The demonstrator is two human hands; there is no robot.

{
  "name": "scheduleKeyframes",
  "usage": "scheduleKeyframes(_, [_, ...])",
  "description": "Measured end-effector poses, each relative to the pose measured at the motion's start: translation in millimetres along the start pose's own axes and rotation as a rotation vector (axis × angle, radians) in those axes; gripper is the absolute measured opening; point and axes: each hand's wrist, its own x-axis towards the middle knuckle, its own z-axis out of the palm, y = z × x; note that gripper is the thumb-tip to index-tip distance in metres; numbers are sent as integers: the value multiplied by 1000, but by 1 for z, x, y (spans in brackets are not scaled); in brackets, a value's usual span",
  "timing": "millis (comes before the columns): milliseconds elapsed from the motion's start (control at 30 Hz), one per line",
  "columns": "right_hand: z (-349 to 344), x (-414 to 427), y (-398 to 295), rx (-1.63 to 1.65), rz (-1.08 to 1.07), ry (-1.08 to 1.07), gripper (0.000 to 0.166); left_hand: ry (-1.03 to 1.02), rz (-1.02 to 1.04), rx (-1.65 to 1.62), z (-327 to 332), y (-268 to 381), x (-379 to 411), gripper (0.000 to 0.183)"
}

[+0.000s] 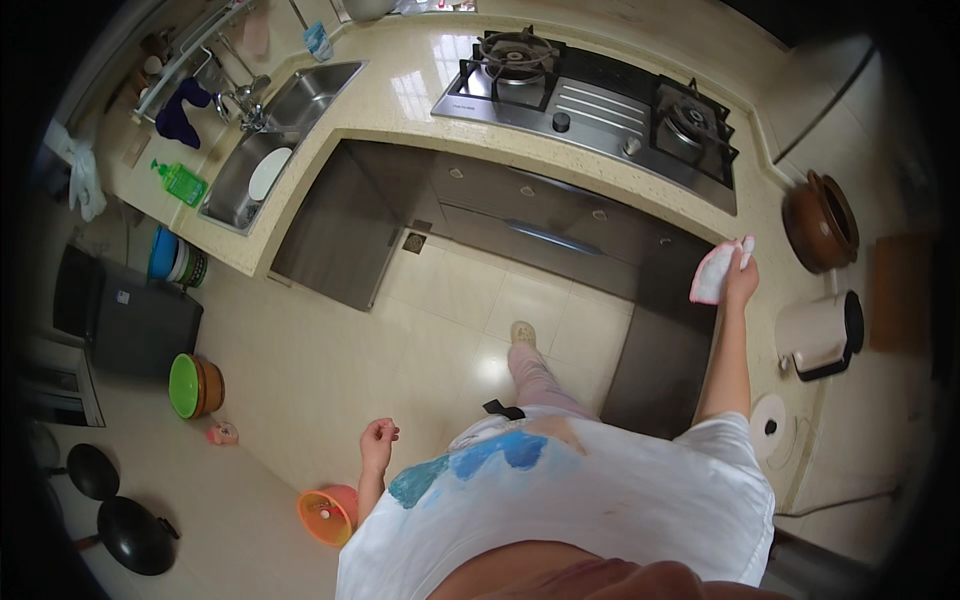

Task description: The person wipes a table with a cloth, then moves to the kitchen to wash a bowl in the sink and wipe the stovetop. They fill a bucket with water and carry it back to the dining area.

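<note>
My right hand (741, 281) grips a white cloth with a pink edge (712, 274), held at the edge of the countertop right of the gas hob (600, 105). To the right of that hand stand a brown clay pot (814, 221) and a beige appliance with a black lid (814, 330). My left hand (379, 442) hangs low at my left side, its fingers loosely curled; whether anything small lies between the fingertips I cannot tell. Just below it an orange bucket (330, 514) sits on the floor. Both hands are apart from each other.
A double steel sink (311, 94) with a white plate (268, 174) in it is at the upper left, beside a green soap bottle (182, 184). A dark bin (135, 322), a green basin (184, 385) and black pans (135, 536) are along the left. Brown cabinets (487, 225) run below the counter.
</note>
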Motion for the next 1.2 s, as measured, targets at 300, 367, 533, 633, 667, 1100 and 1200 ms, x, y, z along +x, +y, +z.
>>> scheduleKeyframes(300, [232, -41, -188, -302, -483, -438, 22, 58, -81, -138, 42, 29, 84, 16])
scheduleKeyframes(367, [270, -55, -235, -184, -714, -460, 23, 30, -39, -52, 54, 39, 104, 20])
scheduleKeyframes(533, [334, -72, -320, 219, -764, -690, 28, 74, 90, 205, 80, 126, 132, 23])
scheduleKeyframes(633, [352, -57, -339, 421, -608, -298, 35, 151, 47, 139, 71, 106, 129, 24])
scheduleKeyframes(667, [354, -48, -344, 277, -589, -325, 39, 152, 4, 121, 68, 94, 128, 25])
scheduleKeyframes(1100, [477, -142, -486, 113, -912, -650, 43, 245, 260, 253, -34, 186, 252, 19])
scheduleKeyframes(1200, [508, -160, -527, 73, -893, -673, 42, 327, 417, 271, -79, 241, 291, 19])
